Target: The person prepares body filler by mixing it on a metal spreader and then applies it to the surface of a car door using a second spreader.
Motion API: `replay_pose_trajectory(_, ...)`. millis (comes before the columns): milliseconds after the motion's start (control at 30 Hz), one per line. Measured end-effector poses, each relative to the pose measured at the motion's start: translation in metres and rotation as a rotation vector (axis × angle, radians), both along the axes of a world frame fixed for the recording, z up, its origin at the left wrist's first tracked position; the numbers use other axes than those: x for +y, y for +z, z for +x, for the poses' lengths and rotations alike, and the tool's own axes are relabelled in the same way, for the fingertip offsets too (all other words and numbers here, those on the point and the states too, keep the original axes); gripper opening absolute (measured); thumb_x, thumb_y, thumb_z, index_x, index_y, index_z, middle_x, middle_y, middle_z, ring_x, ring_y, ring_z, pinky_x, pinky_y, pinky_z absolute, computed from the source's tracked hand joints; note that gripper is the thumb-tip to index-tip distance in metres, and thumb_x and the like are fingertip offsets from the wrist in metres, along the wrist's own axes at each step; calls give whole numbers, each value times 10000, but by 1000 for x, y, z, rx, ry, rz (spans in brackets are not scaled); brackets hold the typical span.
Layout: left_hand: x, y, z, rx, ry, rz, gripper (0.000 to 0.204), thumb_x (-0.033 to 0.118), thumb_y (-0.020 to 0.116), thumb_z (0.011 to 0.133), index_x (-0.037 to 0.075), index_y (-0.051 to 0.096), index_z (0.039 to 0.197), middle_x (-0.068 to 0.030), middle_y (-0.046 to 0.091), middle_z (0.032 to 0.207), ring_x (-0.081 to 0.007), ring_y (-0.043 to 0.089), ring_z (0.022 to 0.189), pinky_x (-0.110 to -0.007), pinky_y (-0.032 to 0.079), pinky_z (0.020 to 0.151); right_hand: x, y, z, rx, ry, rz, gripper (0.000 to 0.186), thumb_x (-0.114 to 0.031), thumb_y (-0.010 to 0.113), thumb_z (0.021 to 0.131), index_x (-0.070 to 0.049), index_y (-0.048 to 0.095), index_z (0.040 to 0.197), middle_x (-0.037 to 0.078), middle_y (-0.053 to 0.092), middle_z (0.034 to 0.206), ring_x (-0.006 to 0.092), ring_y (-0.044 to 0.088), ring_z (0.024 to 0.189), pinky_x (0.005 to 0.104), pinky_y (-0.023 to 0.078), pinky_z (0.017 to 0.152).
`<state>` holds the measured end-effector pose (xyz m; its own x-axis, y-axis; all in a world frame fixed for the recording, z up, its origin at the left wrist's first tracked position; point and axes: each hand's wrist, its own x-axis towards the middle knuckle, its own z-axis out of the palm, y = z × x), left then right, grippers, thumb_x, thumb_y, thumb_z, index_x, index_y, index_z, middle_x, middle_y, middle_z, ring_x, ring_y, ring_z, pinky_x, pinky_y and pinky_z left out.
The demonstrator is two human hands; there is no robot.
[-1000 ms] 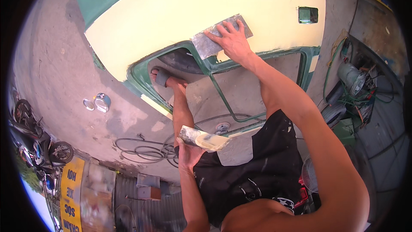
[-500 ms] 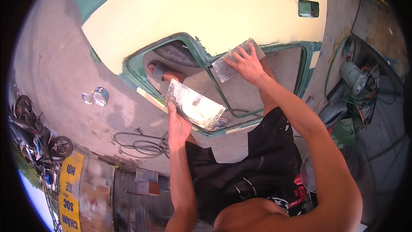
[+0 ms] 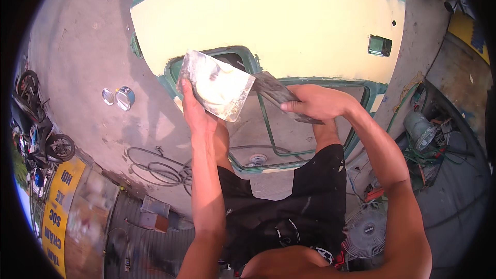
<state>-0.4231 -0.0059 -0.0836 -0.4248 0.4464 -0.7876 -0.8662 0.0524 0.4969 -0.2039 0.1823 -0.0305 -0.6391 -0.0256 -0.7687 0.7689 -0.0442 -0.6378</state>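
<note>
My left hand [image 3: 198, 112] grips the lower left edge of a flat metal plate [image 3: 195, 67], with its thumb on top. A smear of cream-coloured filler [image 3: 219, 87] covers much of the plate. In my right hand [image 3: 321, 101] is a wide, grey putty spreader [image 3: 274, 89], tilted almost edge-on, its far corner close to or touching the plate's right edge. Both are held above the window frame of a green vehicle door [image 3: 380, 89]. A broad cream layer [image 3: 268, 18] coats the door's panel, which has a small rectangular handle opening [image 3: 380, 45].
An opened can [image 3: 124, 98] stands on the concrete at left, its round lid [image 3: 107, 96] beside it. A coiled hose [image 3: 160, 168] lies near my left leg. Motorbikes [image 3: 41, 134] are far left. At lower right is a fan [image 3: 366, 229]; beyond it sits cluttered equipment [image 3: 421, 129].
My right hand has lifted the spreader off the door's window edge, turned it and brought it to the plate. The plate has risen a little leftward, and the view has shifted.
</note>
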Motion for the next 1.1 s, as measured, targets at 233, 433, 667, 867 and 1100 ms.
replay_pose_trajectory(233, 1, 33, -43, 445, -253, 46, 522, 359, 458, 1008, 8, 369, 1383, -154, 504, 1323, -285, 564, 1143, -446, 492, 953, -14, 16, -58, -201, -1175, -482, 223, -147, 560, 876, 25, 588, 1014, 119, 636, 959, 234, 639, 880, 406, 521, 814)
replay_pose_trajectory(433, -5, 36, -31, 1250, -567, 41, 372, 57, 592, 896, -40, 535, 1251, -185, 582, 1232, -269, 612, 1067, -384, 515, 905, -52, 18, -113, -155, -1402, -1154, 200, -85, 595, 825, 12, 590, 1000, 120, 643, 964, 231, 670, 856, 380, 576, 797)
replay_pose_trajectory(667, 3, 73, -35, 1506, -966, 42, 421, -64, 592, 806, -21, 589, 1225, -179, 640, 1158, -327, 644, 1026, -385, 517, 859, -23, -17, -97, -9, -1348, -1083, 297, -63, 664, 822, 26, 589, 1095, 122, 657, 1024, 209, 673, 917, 361, 575, 832)
replay_pose_trajectory(867, -31, 75, -18, 1060, -1159, -219, 311, 68, 561, 905, -37, 592, 1197, -153, 661, 1080, -266, 645, 991, -371, 492, 841, 75, -82, -68, 124, -998, -158, 354, -100, 598, 878, 26, 551, 1205, 129, 655, 1064, 249, 656, 953, 395, 533, 888)
replay_pose_trajectory(1100, -134, 47, 22, -121, -508, -162, 458, 284, 479, 1003, -17, 443, 1346, -105, 538, 1294, -238, 525, 1179, -369, 412, 993, 110, -167, -109, -49, 251, 1437, 557, -103, 519, 899, -337, 431, 1397, 111, 500, 1227, 338, 461, 1145, 634, 389, 926)
